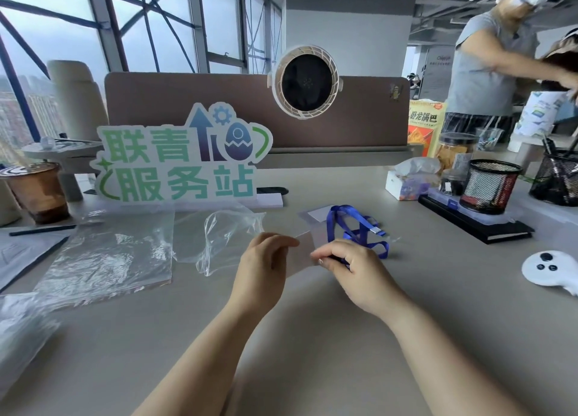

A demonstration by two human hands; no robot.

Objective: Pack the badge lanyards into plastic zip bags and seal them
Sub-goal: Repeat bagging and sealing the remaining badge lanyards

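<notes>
Expect lanyard point(353, 228) limp, light; grab it bunched. Currently right hand point(350, 268) pinches it, left hand point(266, 259) pinches flimsy zip bag point(305, 253) edge.

The lanyard point(356, 228) is blue woven cloth with a small shiny metal clip point(377, 231). The bags point(106, 253) are clear, glossy, crinkled plastic. The desk point(312, 337) looks smooth and matt.

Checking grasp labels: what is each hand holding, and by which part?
The left hand pinches the small clear zip bag at its left edge. The right hand pinches the blue lanyard at its strap's near end.
</notes>
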